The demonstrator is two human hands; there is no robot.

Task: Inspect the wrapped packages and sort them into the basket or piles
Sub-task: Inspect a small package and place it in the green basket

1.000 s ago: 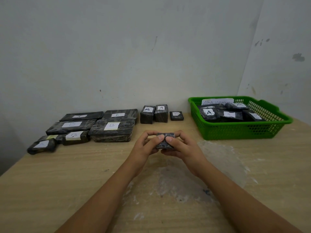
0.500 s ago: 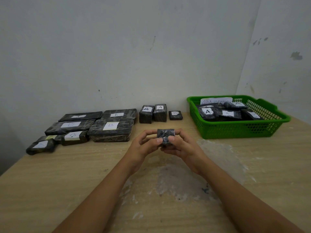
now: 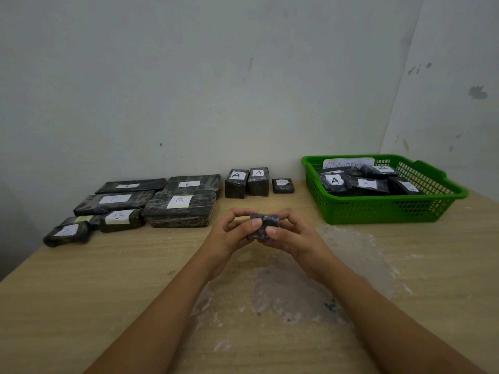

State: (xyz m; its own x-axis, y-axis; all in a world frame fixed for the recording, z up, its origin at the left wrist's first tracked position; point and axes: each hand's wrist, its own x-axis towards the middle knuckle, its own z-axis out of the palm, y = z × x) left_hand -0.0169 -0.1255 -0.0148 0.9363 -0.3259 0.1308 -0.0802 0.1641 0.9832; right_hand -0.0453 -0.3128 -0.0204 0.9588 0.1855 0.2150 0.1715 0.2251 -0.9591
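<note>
I'm mid-inspection: my left hand and right hand both pinch a small dark package at frame centre, above the table; next I must choose the green basket, right, or a pile

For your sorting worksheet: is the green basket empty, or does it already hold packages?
Already holding packages. The green basket contains several dark wrapped packages, some labelled A, plus a paper sign against its back wall.
</note>
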